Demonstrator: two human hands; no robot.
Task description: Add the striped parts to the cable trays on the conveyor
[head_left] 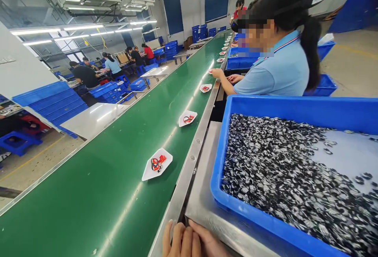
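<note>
Big blue plastic crate at lower right was heaped with tiny black-and-white parts, thinning out toward its far side. The hands barely made it into frame at bottom center, fingers bunched right by the steel conveyor rail, and honestly can't tell the grip or whether they held anything. Up the green belt sat a white tray of red bits.
</note>
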